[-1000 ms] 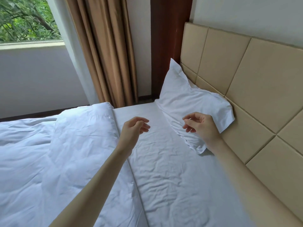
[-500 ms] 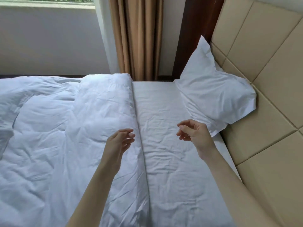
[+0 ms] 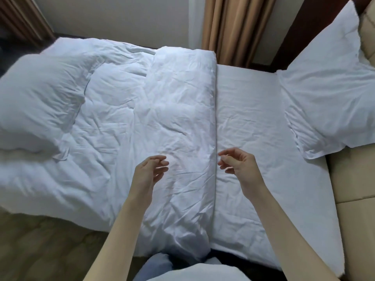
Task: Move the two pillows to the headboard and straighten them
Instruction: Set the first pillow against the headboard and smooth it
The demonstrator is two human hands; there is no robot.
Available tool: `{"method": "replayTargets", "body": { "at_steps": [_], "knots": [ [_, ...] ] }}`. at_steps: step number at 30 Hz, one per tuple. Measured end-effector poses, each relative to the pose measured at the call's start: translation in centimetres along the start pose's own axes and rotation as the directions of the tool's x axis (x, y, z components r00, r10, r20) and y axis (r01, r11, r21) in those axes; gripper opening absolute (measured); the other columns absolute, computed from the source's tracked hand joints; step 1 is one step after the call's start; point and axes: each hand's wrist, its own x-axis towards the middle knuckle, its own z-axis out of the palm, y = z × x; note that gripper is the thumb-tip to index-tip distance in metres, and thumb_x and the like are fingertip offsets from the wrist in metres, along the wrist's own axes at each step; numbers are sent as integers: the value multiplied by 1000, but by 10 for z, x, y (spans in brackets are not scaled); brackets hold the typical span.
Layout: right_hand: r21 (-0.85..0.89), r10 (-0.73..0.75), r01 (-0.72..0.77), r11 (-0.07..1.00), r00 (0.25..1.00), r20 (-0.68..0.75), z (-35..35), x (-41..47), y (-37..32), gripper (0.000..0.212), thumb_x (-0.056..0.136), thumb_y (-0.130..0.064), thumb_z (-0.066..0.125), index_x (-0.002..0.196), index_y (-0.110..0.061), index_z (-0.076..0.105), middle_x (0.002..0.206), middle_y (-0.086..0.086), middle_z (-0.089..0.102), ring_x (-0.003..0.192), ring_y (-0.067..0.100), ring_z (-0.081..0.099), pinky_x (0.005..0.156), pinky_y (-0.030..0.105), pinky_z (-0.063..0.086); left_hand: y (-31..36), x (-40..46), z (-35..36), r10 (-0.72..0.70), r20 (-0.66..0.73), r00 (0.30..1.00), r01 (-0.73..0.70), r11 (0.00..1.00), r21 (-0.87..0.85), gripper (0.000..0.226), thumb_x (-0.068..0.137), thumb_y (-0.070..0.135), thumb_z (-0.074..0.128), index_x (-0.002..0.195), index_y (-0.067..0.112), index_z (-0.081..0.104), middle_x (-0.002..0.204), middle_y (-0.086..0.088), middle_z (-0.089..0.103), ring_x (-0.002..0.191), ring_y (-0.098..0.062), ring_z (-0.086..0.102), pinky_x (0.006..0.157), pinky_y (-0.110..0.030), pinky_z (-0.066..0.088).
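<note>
One white pillow [image 3: 324, 94] leans against the beige padded headboard [image 3: 357, 179] at the right, its upper corner sticking up. A second white pillow [image 3: 36, 98] lies on the duvet at the far left, toward the foot of the bed. My left hand [image 3: 151, 171] hovers over the folded duvet edge with fingers loosely curled and holds nothing. My right hand [image 3: 237, 167] hovers over the bare sheet just right of that edge, fingers apart and empty. Both hands are well away from either pillow.
A white duvet [image 3: 142, 128] covers the left part of the bed, folded back along a straight edge. White sheet [image 3: 253, 138] lies bare between duvet and headboard. Tan curtains [image 3: 235, 27] hang beyond the bed. Patterned floor [image 3: 40, 250] shows at lower left.
The view has swung left and down, bringing the second pillow on the duvet into sight. Both hands have drawn back from the headboard pillow toward the duvet's folded edge.
</note>
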Motion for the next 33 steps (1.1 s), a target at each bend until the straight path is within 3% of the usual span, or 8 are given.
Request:
{"method": "replayTargets", "body": {
  "at_steps": [8, 13, 18, 23, 33],
  "knots": [
    [-31, 43, -43, 999, 999, -1, 135, 8, 15, 17, 85, 0, 59, 80, -13, 67, 71, 2, 68, 56, 7, 59, 58, 22, 42, 7, 43, -114, -76, 11, 997, 76, 997, 27, 28, 94, 9, 43, 86, 18, 68, 67, 10, 71, 69, -11, 63, 71, -24, 45],
    [137, 116, -104, 985, 990, -83, 247, 7, 23, 18, 85, 0, 57, 79, -14, 67, 68, 1, 69, 59, 12, 61, 63, 25, 43, 41, 84, -209, -114, 2, 994, 113, 990, 85, 27, 93, 8, 43, 87, 17, 68, 67, 8, 70, 67, -9, 62, 69, -21, 45],
    [196, 161, -138, 971, 981, -105, 328, 9, 21, 16, 84, -2, 58, 80, -15, 68, 71, 0, 69, 62, 13, 62, 66, 25, 44, 82, 118, -281, -124, -22, 992, 126, 985, 119, 29, 92, 5, 40, 84, 15, 66, 78, -1, 67, 71, -14, 61, 73, -22, 44],
    [143, 146, -135, 980, 987, -67, 361, 28, 7, 17, 85, -3, 58, 79, -15, 68, 80, 3, 69, 69, 16, 64, 69, 27, 45, 99, 134, -315, -120, -58, 991, 125, 987, 104, 28, 94, 6, 40, 86, 14, 65, 80, -2, 67, 72, -14, 60, 74, -22, 44],
    [66, 174, -179, 982, 982, 73, 380, 81, 2, 13, 84, -3, 59, 86, -12, 68, 79, 3, 70, 73, 17, 66, 77, 31, 46, 98, 144, -345, -137, -176, 975, 146, 988, 42, 27, 97, 10, 41, 96, 16, 67, 95, -2, 71, 84, -16, 66, 78, -26, 47]
  ]
}}
